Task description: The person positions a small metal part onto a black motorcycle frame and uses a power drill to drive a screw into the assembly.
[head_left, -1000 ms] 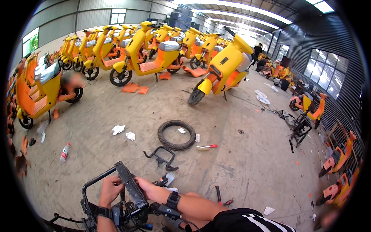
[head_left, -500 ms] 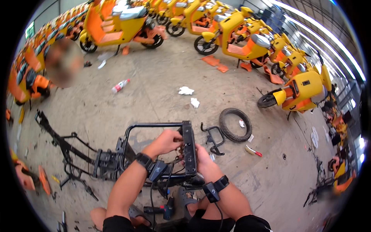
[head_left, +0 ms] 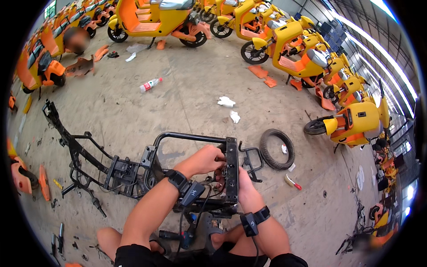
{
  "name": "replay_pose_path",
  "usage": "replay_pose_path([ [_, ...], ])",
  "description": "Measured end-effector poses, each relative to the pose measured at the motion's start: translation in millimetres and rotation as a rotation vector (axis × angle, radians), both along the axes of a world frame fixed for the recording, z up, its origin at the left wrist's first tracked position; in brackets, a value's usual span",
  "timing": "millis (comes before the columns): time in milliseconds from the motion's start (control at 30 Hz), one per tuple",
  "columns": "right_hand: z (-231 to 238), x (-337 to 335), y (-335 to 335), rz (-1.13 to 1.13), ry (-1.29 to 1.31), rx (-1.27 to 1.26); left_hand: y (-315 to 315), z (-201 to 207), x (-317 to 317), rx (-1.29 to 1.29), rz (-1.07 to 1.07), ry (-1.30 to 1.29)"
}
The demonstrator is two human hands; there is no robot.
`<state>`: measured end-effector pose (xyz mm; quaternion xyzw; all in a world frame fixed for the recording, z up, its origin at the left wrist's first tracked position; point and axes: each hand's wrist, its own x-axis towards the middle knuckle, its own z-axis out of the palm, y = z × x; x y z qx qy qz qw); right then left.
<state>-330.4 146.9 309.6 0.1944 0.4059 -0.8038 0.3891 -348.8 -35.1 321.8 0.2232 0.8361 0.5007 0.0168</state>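
Black metal scooter frame point(head_left: 122, 175): left hand point(head_left: 205, 160) curls inside its flat end bar point(head_left: 231, 171), right hand point(head_left: 247, 189) outside; I can't tell if they pinch.

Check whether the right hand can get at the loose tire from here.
Probably yes, with some lean forward: the tire lies on the floor ahead, nothing covering it. The right hand would first have to leave the frame's end plate and pass the bent-tube bracket.

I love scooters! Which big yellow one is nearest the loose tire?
The right-hand yellow scooter, its front wheel up and right of the loose tire; the other scooters stand farther from it.
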Motion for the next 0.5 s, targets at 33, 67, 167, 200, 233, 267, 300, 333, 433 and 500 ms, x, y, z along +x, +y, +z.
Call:
replay_pose_path([
  [33,-3,0,2,-0.003,0.008,-0.012,0,-1,-1,-0.002,-0.013,-0.001],
  [67,-6,1,2,0.014,0.004,-0.008,0,-5,0,-0.008,-0.002,0.031],
  [167,-8,0,-1,-0.010,-0.022,0.009,-1,-10,-3,-0.018,0.000,0.088],
  [200,-7,0,-2,-0.008,-0.036,0.021,-2,-5,-1,-0.019,0.000,0.061],
  [233,-8,-1,-4,-0.011,-0.029,0.011,-2,-3,1,0.014,0.018,0.021],
  [267,-10,-1,-4,-0.018,-0.025,0.001,-2,-2,1,0.044,0.031,-0.025],
  [300,-13,-1,-4,-0.038,-0.014,-0.010,1,4,0,0.008,0.039,-0.057],
  [333,-15,-1,-5,-0.044,-0.011,-0.021,1,10,2,-0.029,0.062,-0.094],
  [433,-12,-3,-3,-0.044,-0.003,0.014,4,14,1,0.008,0.069,-0.093],
  [500,-17,-3,-5,-0.021,0.003,0.011,-3,4,1,-0.004,0.076,-0.084],
])
